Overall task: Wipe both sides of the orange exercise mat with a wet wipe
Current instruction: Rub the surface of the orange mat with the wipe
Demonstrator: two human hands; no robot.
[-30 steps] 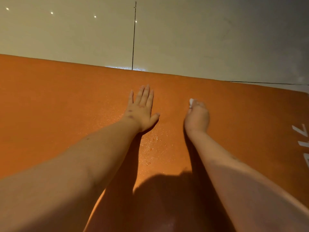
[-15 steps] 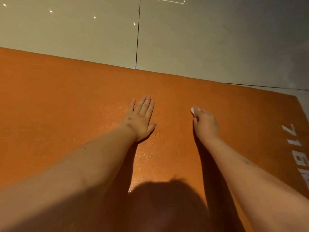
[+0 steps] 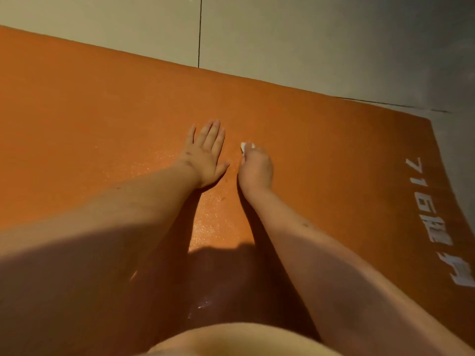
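While the left hand (image 3: 204, 155) lies flat, grip released, pinning the orange exercise mat (image 3: 102, 111) to the tiled floor (image 3: 282, 34), the right hand (image 3: 257, 168) has its grip bunched round the wet wipe (image 3: 246, 146) mid-mat. I'd use firm, overlapping strokes out to the mat's edges.

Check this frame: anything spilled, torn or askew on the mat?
Nothing stands out. The orange mat lies flat on the tiled floor. The glistening patch near the hands looks like wiping moisture, not a spill. The left hand presses flat; right hand grips the wet wipe.
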